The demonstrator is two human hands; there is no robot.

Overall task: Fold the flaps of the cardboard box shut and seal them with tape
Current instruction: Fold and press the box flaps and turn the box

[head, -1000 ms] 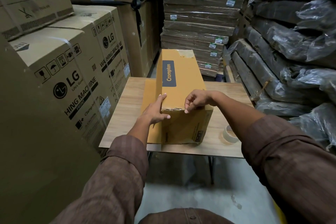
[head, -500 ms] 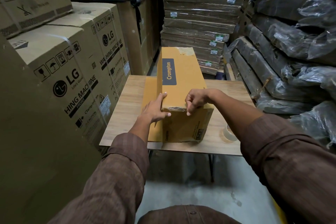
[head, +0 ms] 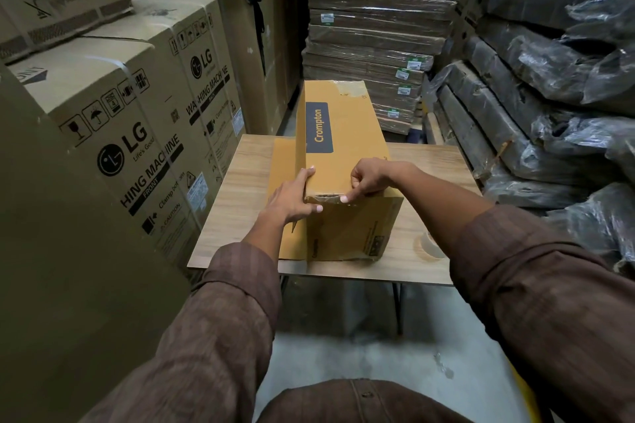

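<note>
Far left: stacked LG washing machine cartons (head: 144, 134), w/ more brown cartons behind them. Centre: small wooden table (head: 240, 203) on thin dark legs. A flat cardboard sheet (head: 281, 161) lies on the table's left part, and the long yellow-brown Crompton box (head: 343, 134) sits lengthwise near-to-far, partly on that sheet. Old tape patch at the box's far top end.

Left hand (head: 292, 197) rests on the box's near-left top corner: fingers straight along the left edge, thumb stretched across the near face just below the top edge. Flat, not gripping.

Right hand (head: 372, 178) is on the near top edge, right of centre: fingers curled in, index tip pressing down at the edge where a strip of clear tape (head: 328, 197) glints. Can't tell whether it pinches the tape or just presses.

Near-right on the table: tape roll (head: 431, 245), partly behind the right sleeve. Behind the table: wrapped flat packs (head: 381, 27) stacked high. Far right: dark plastic-wrapped bundles (head: 549, 86).
</note>
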